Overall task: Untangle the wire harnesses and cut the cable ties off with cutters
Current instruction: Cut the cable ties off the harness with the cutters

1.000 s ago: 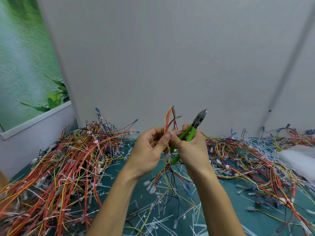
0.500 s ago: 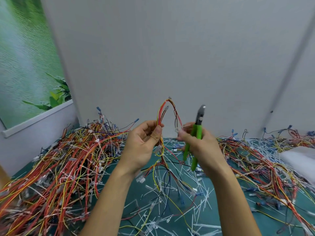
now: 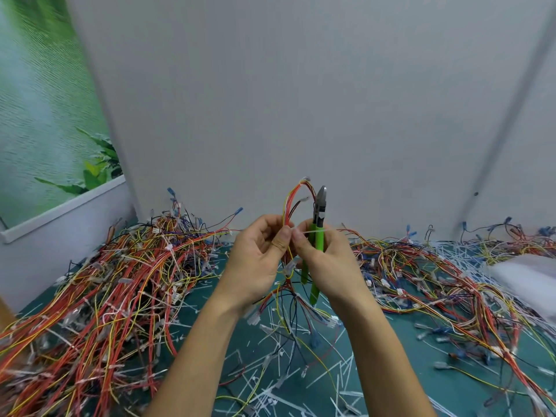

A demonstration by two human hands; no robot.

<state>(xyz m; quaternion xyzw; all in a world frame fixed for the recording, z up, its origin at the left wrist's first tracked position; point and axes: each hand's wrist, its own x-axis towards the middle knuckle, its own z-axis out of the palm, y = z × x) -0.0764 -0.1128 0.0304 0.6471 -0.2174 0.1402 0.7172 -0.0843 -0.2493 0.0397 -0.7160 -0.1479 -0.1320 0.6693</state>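
L hand (image 3: 255, 261) pinches thin wire harness (image 3: 289, 206) | R hand (image 3: 332, 264) grips green-handled cutters (image 3: 319, 245) + white cable tie (image 3: 307, 232)

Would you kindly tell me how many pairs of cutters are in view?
1: the green-handled cutters are gripped in the right hand, nose pointing up, beside the harness that the left hand holds. More could lie hidden under the wire piles.
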